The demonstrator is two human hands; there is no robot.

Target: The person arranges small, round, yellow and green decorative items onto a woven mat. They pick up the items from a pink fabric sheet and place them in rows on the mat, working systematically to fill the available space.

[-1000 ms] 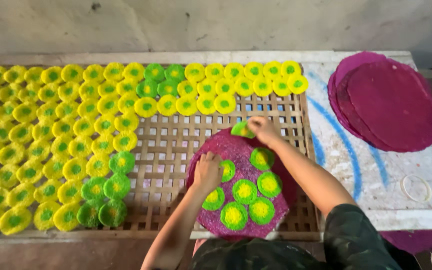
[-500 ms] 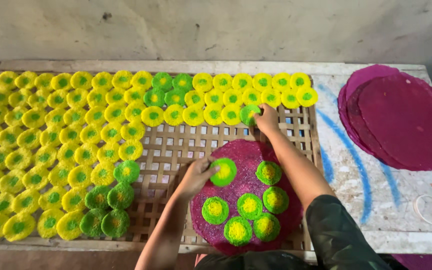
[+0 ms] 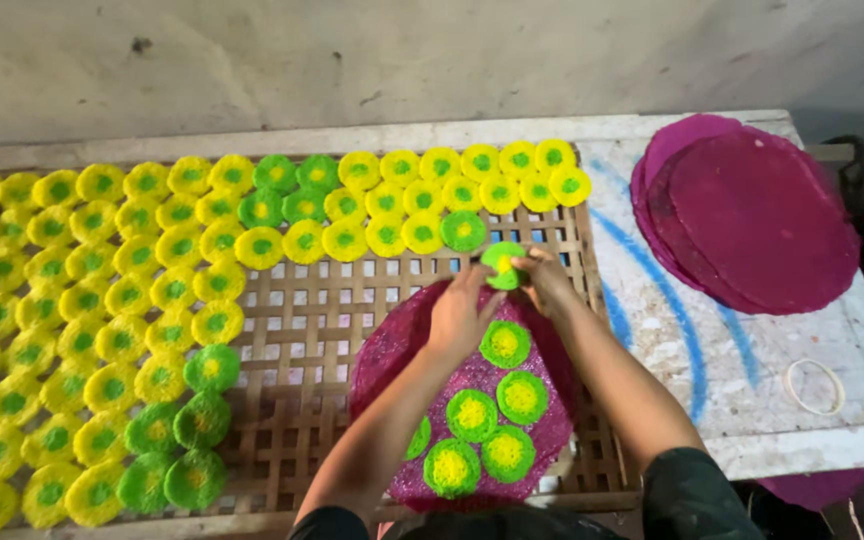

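Both hands meet over the woven bamboo lattice tray (image 3: 322, 330). The left hand (image 3: 462, 312) and right hand (image 3: 544, 276) together pinch a round green disc with a yellow centre (image 3: 502, 264) in their fingers, just above the magenta round mat (image 3: 392, 345) that carries five similar discs (image 3: 472, 414). Rows of yellow and green discs (image 3: 102, 290) cover the tray's left and far sides. Stacked magenta round mats (image 3: 752, 220) lie on the painted worktop (image 3: 692, 350).

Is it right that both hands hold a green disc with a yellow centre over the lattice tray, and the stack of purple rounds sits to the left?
Not quite: the head view shows the purple rounds stacked on the right. Both hands, left and right, do hold the green disc over the lattice tray.
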